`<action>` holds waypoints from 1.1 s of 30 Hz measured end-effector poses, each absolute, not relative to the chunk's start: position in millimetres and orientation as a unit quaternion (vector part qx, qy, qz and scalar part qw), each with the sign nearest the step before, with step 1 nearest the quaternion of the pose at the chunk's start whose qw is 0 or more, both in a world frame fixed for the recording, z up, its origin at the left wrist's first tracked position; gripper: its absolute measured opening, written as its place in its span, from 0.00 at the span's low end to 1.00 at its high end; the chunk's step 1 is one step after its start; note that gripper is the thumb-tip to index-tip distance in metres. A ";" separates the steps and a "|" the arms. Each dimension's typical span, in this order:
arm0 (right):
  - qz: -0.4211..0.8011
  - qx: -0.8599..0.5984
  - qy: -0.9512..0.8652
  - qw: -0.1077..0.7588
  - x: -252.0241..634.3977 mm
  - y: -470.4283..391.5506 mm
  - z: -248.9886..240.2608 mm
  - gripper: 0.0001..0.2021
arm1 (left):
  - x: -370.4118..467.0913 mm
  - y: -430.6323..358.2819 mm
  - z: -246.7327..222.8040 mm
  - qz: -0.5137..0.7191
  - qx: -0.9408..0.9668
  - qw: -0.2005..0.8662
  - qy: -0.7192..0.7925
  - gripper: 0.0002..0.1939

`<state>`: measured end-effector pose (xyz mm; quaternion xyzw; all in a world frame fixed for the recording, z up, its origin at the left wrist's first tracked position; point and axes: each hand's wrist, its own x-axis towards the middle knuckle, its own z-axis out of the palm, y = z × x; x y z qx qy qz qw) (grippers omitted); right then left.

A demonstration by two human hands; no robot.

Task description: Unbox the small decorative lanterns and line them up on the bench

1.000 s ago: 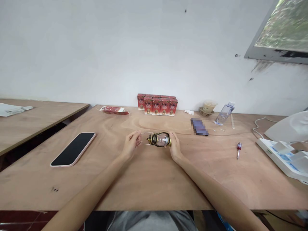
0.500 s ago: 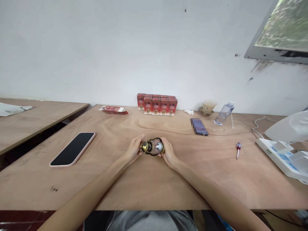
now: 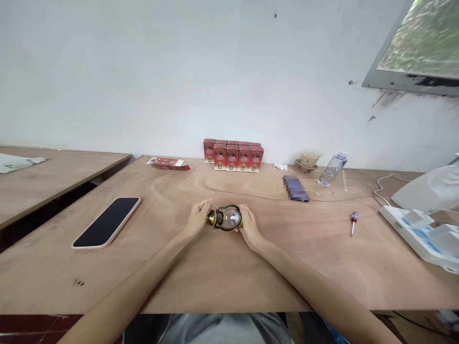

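A small brass-coloured lantern (image 3: 230, 218) with a clear globe lies sideways between my two hands, above the middle of the table. My left hand (image 3: 197, 220) is closed at its top end, by the gold cap, where a thin wire handle shows near the thumb. At the other end, my right hand (image 3: 250, 227) grips the base, thumb on top and fingers underneath. Part of the base is hidden by the right fingers.
Several red boxes (image 3: 238, 157) stand by the wall, with a flattened red box (image 3: 168, 164) to their left. A phone (image 3: 107, 223) lies left. To the right are a dark blurred slab (image 3: 296, 188), cup (image 3: 310, 159), bottle (image 3: 333, 169), screwdriver (image 3: 354, 222) and power strip (image 3: 416, 236).
The lantern has turned slightly, so its gold cap and globe show more plainly. My left hand has moved a little to the left, and the wire handle now shows near its thumb.
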<state>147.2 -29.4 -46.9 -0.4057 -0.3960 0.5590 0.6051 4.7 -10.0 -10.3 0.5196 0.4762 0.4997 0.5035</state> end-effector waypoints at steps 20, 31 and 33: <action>0.546 -0.327 -0.142 0.758 184.3 3.0 -50.3 0.03 | -16.8 87.8 -33.3 0.525 0.554 0.277 0.584 0.14; 0.582 -0.325 -0.168 0.727 190.6 9.4 -53.9 0.07 | -7.1 85.4 -37.4 0.423 0.651 0.191 0.601 0.07; 0.587 -0.324 -0.178 0.720 190.5 9.3 -54.3 0.09 | -6.3 77.0 -35.4 0.437 0.658 0.197 0.581 0.07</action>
